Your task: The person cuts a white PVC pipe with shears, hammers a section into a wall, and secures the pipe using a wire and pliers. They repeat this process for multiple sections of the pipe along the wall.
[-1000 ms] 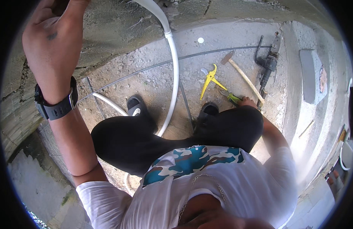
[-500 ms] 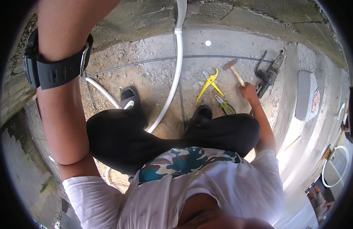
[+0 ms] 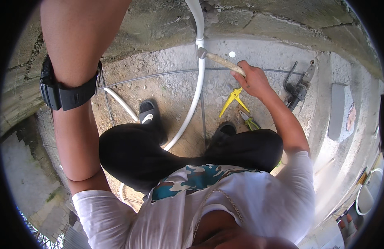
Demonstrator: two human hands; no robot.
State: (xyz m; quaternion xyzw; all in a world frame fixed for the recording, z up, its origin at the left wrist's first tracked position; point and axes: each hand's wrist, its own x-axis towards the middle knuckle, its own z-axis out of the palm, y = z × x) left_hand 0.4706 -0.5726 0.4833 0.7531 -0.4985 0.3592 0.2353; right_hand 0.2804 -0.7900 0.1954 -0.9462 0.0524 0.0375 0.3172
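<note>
left hand cut off by top edge, white pipe (image 3: 199, 74) vanishing behind knee, pliers (image 3: 250, 121) half hidden

Single head-worn fisheye view, looking steeply down, close over lap, ground beyond

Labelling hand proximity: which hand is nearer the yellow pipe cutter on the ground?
Right. The right hand grips the hammer handle just above the yellow pipe cutter. The left hand is out of frame at upper left; only its forearm and wristwatch show.

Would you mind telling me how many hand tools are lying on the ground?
3: yellow-handled cutter below the right hand, green-handled pliers by the knee, dark metal tool farther right. Others may be hidden.
</note>
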